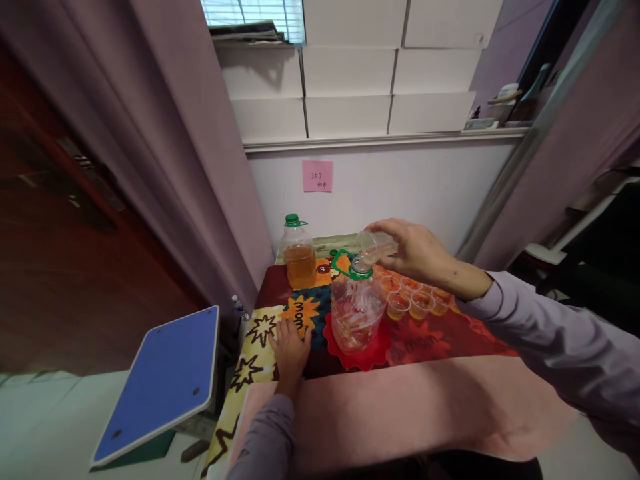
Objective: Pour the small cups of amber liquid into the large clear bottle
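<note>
My right hand [413, 250] grips a clear plastic cup [369, 247], tipped on its side over the mouth of a big clear plastic jug [357, 310]. The jug is uncapped, has a green handle ring [342, 265] at its neck, and stands on a red scalloped tray [367, 360]. Only a little liquid shows low in it. My left hand [291, 347] lies flat on the patterned tablecloth, fingers spread, to the left of the tray. Right of the jug, several clear cups [421, 303] of amber liquid stand close together, partly behind my right hand.
A second jug [300, 260], green-capped and part full of amber liquid, stands at the back left. A pink cloth [400, 400] covers the table's front edge. Left of the table are a blue-topped stool [165, 373] and a small bottle [239, 307]. The wall bears a pink note [317, 176].
</note>
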The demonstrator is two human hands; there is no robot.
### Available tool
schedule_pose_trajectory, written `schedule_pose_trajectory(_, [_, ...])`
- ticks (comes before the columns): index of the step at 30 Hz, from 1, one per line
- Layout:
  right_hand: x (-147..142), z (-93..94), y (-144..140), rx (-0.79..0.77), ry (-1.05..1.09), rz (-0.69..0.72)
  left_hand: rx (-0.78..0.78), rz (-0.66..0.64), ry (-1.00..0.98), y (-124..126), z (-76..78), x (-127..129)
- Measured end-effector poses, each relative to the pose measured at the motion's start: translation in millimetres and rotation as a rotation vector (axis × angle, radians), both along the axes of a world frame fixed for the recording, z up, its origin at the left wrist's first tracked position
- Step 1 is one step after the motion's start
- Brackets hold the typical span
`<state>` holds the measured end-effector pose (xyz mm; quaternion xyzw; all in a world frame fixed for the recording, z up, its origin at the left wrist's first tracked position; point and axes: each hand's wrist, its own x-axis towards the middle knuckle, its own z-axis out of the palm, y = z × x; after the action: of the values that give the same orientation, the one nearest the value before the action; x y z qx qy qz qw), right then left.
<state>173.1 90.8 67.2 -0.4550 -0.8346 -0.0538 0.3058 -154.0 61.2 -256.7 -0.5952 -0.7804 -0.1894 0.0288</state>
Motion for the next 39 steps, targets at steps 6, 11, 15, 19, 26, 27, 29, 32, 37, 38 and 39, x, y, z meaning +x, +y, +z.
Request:
schedule_pose_trajectory(6, [-0.9,1.9,-0.7,0.020,-0.024,0.021,0.020,0.000,-0.003,-1.2,1.3,2.1])
schedule_pose_trajectory(11, [1.5,3.8,-0.9,0.047,-0.073,0.058,0.013,-0.009,-0.008,-2.4,4.1,3.2])
schedule_pose_trajectory(15, [-0.5,6.4,-4.5,0.065,-0.088,0.088,-0.004,-0.014,-0.012,-3.0,6.3,3.8])
schedule_pose_trajectory(19, [-0.3,7.2,-11.9,0.075,-0.008,0.102,-0.021,-0.014,-0.015,-2.9,8.7,4.3])
schedule_pose_trajectory(26, [56.1,-61.9,-45.8,-0.011,0.570,-0.147,-0.050,-0.026,-0.019,-2.4,16.9,5.1])
schedule_pose_trajectory(27, [65.1,-85.1,-54.6,-0.086,0.662,-0.179,-0.052,-0.027,-0.018,-2.4,18.4,5.4])
schedule_pose_trajectory(29, [77.7,-137.6,-73.8,-0.213,0.805,-0.280,-0.059,-0.029,-0.015,-2.5,21.2,6.4])
schedule_pose_trajectory(32, [83.8,-212.7,-100.1,-0.373,0.994,-0.376,-0.073,-0.025,-0.011,-2.7,25.0,7.9])
schedule_pose_trajectory(37, [77.3,-270.9,-118.7,-0.426,0.975,-0.424,-0.094,-0.021,0.001,-2.5,29.8,9.4])
schedule_pose_trajectory(38, [74.6,-273.7,-119.1,-0.420,0.947,-0.410,-0.097,-0.020,0.003,-2.3,30.4,9.5])
schedule_pose_trajectory(39, [71.4,-275.4,-118.9,-0.418,0.920,-0.390,-0.100,-0.018,0.004,-2.1,30.8,9.6])
